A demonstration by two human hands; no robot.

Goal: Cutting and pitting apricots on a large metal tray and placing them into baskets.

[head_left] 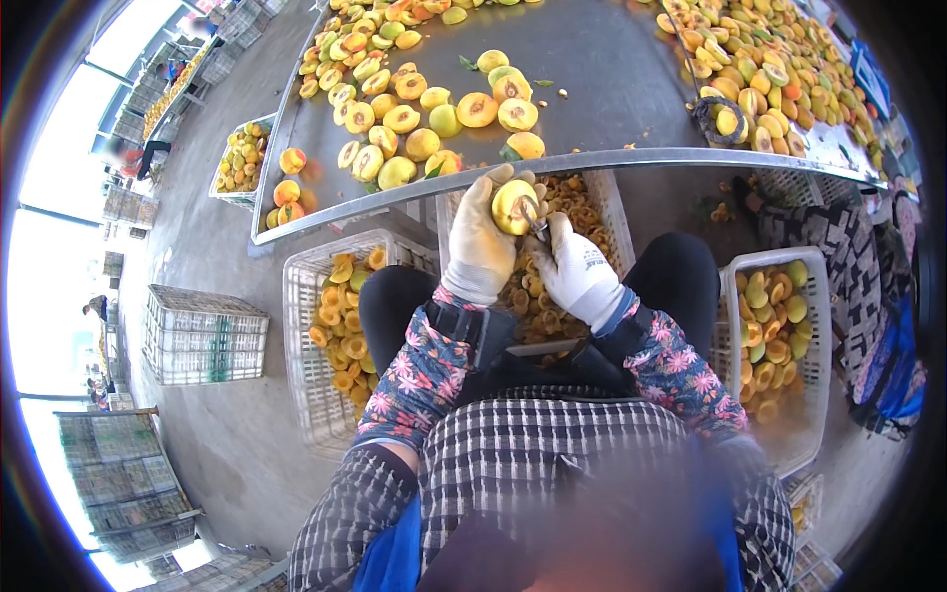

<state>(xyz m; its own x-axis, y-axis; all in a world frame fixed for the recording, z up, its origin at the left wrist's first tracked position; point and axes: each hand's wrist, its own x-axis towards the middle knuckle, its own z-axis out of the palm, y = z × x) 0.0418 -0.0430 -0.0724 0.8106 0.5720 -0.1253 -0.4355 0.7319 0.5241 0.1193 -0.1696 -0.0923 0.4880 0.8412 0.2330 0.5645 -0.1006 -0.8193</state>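
Peach half [513, 205] in left hand [480, 247], table edge [592, 159] just above

We see a yellow peach half [513, 205] held in white gloves, floral sleeves [424, 370] in pink and navy, a black-and-white checked apron [533, 444], a grey metal worktop [612, 79], and white crates [316, 326] of orange-yellow fruit.

I see my gloved left hand [480, 249] gripping a peach half [514, 206], the right hand [575, 271] pressing a metal tool [534, 219] (small, partly hidden) against it, just beyond its fingertips.
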